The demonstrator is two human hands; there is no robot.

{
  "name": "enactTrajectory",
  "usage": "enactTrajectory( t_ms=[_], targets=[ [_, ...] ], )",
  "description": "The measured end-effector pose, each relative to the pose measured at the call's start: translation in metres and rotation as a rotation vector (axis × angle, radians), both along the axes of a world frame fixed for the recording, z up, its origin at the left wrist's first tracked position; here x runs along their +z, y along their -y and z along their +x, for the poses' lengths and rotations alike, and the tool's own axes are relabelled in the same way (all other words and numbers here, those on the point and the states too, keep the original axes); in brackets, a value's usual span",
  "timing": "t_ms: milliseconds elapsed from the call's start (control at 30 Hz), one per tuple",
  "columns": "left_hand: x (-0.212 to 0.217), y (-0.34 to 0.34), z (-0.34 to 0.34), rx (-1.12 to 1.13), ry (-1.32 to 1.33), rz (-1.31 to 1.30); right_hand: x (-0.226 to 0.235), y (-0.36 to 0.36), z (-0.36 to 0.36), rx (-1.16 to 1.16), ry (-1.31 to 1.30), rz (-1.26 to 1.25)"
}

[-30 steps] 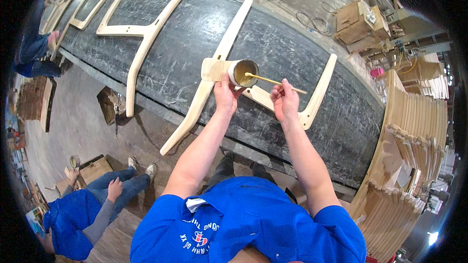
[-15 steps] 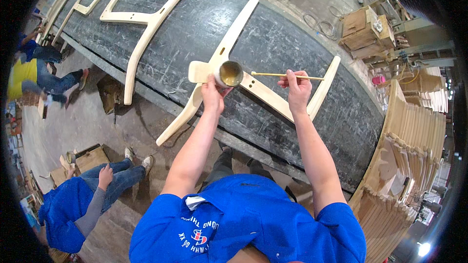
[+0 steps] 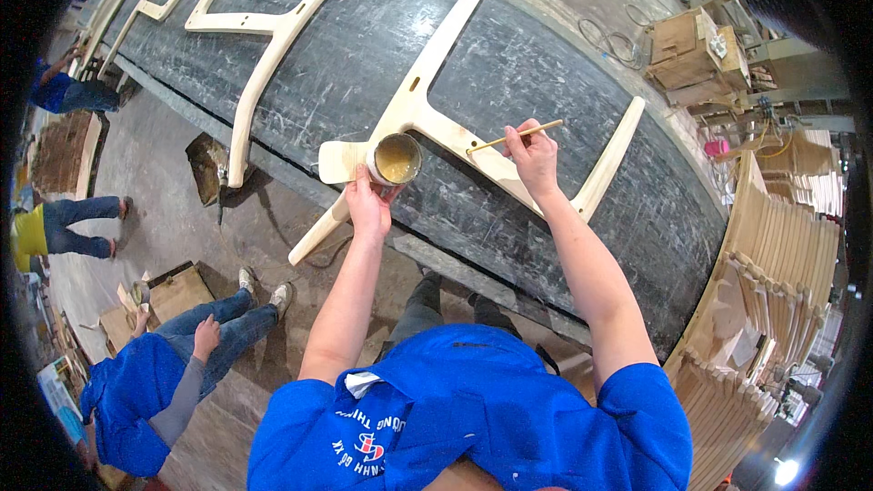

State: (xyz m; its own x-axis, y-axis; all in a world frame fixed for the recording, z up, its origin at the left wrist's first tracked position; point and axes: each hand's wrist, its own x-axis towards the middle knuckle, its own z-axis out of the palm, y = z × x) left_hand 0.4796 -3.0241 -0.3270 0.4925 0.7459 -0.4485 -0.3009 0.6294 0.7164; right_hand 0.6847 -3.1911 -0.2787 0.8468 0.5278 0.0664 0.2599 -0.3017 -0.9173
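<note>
My left hand (image 3: 368, 209) grips a round cup (image 3: 398, 160) with a yellowish, glue-like liquid inside. Close against the cup is a flat, pale wooden piece (image 3: 340, 163) with rounded corners; whether my fingers hold it or it is fixed to the cup, I cannot tell. Between the fingertips of my right hand (image 3: 535, 162) is a thin wooden stick (image 3: 515, 137), slanting down to the left. Its tip meets the small dowel holes in the crossbar of a pale wooden chair frame (image 3: 451, 134). That frame lies on the dark tabletop, partly under the cup and my left hand.
More wooden frames (image 3: 259, 82) lie along the dark table (image 3: 355, 45) to the far left. Stacked wooden parts (image 3: 782, 227) stand at the right, a wooden box (image 3: 684, 44) behind. A co-worker in blue (image 3: 136, 391) is at the lower left; another person (image 3: 68, 227) is beyond.
The cup and the flat wooden piece have moved left and nearer to me with my left hand. My right hand has shifted slightly left, tilting the stick so its tip meets the holes.
</note>
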Motion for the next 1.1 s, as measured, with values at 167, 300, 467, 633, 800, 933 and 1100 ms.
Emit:
enactTrajectory(
  t_ms=[167,300,467,633,800,933,1100],
  targets=[
    [-0.005,0.002,-0.006,0.002,-0.02,-0.005,-0.012,-0.003,0.002,0.075,0.053,0.015],
    [-0.009,0.006,-0.009,0.013,-0.001,-0.007,-0.011,-0.001,0.008,0.096,0.125,0.001],
    [-0.011,0.012,-0.012,0.009,-0.024,0.007,-0.006,-0.001,0.013,0.121,0.16,0.03],
    [-0.011,0.019,-0.013,0.004,-0.026,0.008,-0.006,-0.007,0.008,0.174,0.253,-0.108],
    [-0.011,0.024,-0.016,0.032,-0.014,0.006,0.009,-0.015,0.013,0.431,0.51,-0.309],
    [-0.005,0.03,-0.016,0.041,-0.028,0.026,0.013,-0.015,0.02,0.543,0.416,-0.338],
    [-0.006,0.032,-0.013,0.019,-0.025,0.081,0.032,-0.013,0.047,0.897,0.412,-0.349]
  ],
)
